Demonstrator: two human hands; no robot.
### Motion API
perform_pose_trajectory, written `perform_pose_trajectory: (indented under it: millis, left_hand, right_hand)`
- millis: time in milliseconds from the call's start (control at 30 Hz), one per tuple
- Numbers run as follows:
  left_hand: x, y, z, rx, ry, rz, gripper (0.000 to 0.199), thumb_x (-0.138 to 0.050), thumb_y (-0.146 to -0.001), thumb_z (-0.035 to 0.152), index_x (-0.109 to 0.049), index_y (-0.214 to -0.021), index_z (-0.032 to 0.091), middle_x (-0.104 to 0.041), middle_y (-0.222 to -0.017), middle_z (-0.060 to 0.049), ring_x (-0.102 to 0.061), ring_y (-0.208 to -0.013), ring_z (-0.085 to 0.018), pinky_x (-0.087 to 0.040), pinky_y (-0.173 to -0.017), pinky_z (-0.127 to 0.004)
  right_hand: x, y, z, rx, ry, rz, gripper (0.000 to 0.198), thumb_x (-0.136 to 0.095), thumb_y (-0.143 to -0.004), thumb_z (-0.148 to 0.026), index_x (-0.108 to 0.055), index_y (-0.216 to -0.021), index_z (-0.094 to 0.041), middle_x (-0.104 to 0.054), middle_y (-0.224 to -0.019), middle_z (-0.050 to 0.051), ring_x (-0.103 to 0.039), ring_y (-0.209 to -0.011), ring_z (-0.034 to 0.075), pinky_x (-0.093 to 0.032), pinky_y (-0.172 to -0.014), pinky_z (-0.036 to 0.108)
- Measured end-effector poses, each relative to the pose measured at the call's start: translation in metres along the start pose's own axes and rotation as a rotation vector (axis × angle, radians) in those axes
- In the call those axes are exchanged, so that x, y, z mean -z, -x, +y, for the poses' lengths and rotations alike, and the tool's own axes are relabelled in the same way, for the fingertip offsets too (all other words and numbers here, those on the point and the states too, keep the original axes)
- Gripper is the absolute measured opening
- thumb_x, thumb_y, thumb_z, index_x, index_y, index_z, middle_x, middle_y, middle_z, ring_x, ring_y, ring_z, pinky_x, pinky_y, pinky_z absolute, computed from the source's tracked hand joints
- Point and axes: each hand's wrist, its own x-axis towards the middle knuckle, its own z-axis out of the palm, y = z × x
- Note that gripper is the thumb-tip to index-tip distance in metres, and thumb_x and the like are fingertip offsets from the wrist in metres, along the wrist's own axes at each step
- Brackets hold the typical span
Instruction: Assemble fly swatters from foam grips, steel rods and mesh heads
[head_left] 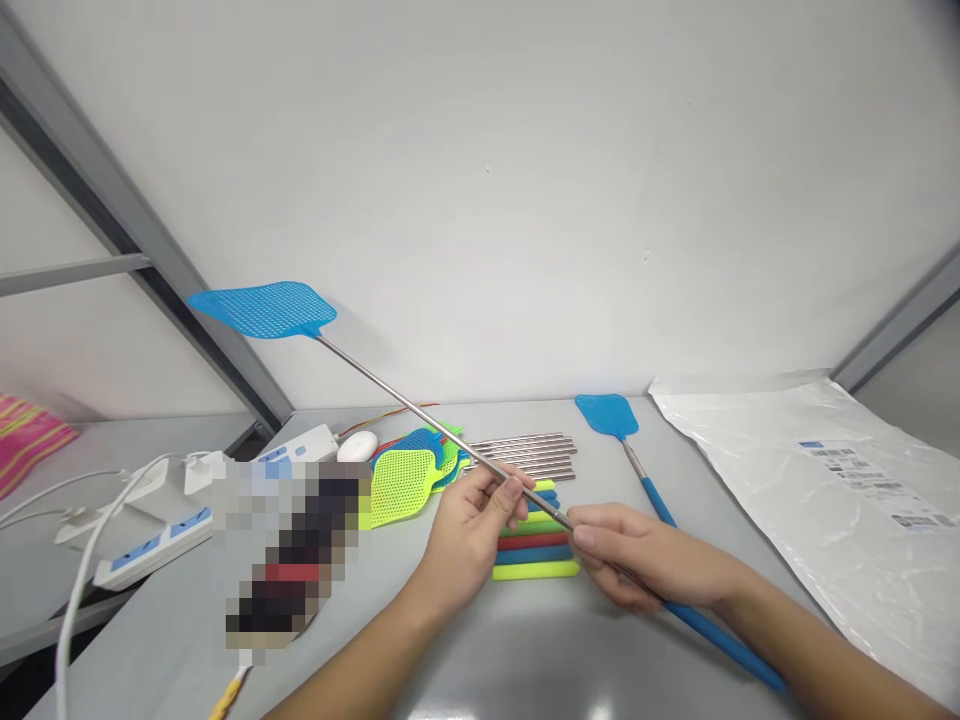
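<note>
Both my hands hold a fly swatter with a blue mesh head [277, 310], a thin metal rod and a blue handle [724, 640]. It slants above the table, head at the upper left. My left hand [480, 520] pinches the rod near its middle. My right hand [637, 555] wraps round the rod's lower part, just above the handle. Beneath the hands lie several coloured handle tubes [536, 571], partly covered. Behind them is a row of metal rods [540, 448]. Another blue fly swatter [609, 414] lies to the right, its handle partly hidden by my right arm.
Loose yellow-green, blue and red mesh swatter heads [401, 487] are piled left of the rods. A white power strip [161, 545] with cables, a round white object [357, 447] and a pixelated item [300, 550] are at left. A white plastic mailer [810, 480] covers the right side.
</note>
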Motion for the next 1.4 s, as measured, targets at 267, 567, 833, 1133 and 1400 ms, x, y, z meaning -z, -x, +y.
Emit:
perform_pose_trajectory:
  millis: [267, 567, 833, 1133, 1400]
  left_hand:
    - [0.027, -0.017, 0.005, -0.116, 0.048, 0.233, 0.028, -0.060, -0.085, 0.044, -0.066, -0.085, 0.017, -0.051, -0.065, 0.000, -0.045, -0.061, -0.011, -0.036, -0.060, -0.024]
    - [0.024, -0.013, 0.003, -0.086, 0.091, 0.232, 0.027, -0.057, -0.088, 0.044, -0.064, -0.089, 0.018, -0.050, -0.068, 0.001, -0.043, -0.060, -0.009, -0.035, -0.059, -0.023]
    - [0.029, -0.015, 0.010, -0.152, 0.175, 0.375, 0.025, -0.058, -0.088, 0.041, -0.064, -0.090, 0.017, -0.047, -0.067, 0.002, -0.044, -0.059, -0.007, -0.036, -0.057, -0.019]
    - [0.052, -0.030, 0.025, -0.275, 0.332, 0.490, 0.019, -0.063, -0.085, 0.032, -0.064, -0.080, 0.013, -0.044, -0.067, 0.003, -0.042, -0.053, -0.004, -0.036, -0.051, -0.016]
    - [0.048, -0.028, 0.024, -0.196, 0.220, 0.382, 0.023, -0.061, -0.086, 0.039, -0.065, -0.093, 0.017, -0.048, -0.069, 0.003, -0.047, -0.055, -0.005, -0.038, -0.054, -0.017]
  right_hand:
    - [0.013, 0.013, -0.016, -0.086, 0.236, -0.023, 0.037, -0.038, -0.094, -0.056, -0.040, -0.081, -0.021, -0.040, -0.049, -0.009, -0.031, -0.044, 0.007, -0.026, -0.045, 0.020]
    - [0.022, 0.023, -0.025, -0.140, 0.471, 0.044, 0.041, -0.032, -0.096, -0.057, -0.036, -0.075, -0.022, -0.044, -0.056, -0.006, -0.034, -0.052, 0.009, -0.032, -0.054, 0.023]
    - [0.027, 0.027, -0.028, -0.144, 0.477, 0.095, 0.042, -0.035, -0.095, -0.056, -0.039, -0.073, -0.020, -0.041, -0.056, -0.006, -0.031, -0.052, 0.009, -0.029, -0.052, 0.023]
    - [0.049, 0.031, -0.025, -0.199, 0.421, -0.003, 0.038, -0.042, -0.094, -0.051, -0.034, -0.072, -0.021, -0.039, -0.054, -0.007, -0.030, -0.050, 0.008, -0.028, -0.051, 0.023]
    - [0.071, 0.042, -0.021, -0.222, 0.419, -0.050, 0.034, -0.047, -0.093, -0.045, -0.043, -0.071, -0.019, -0.049, -0.055, -0.005, -0.041, -0.049, 0.008, -0.037, -0.055, 0.024]
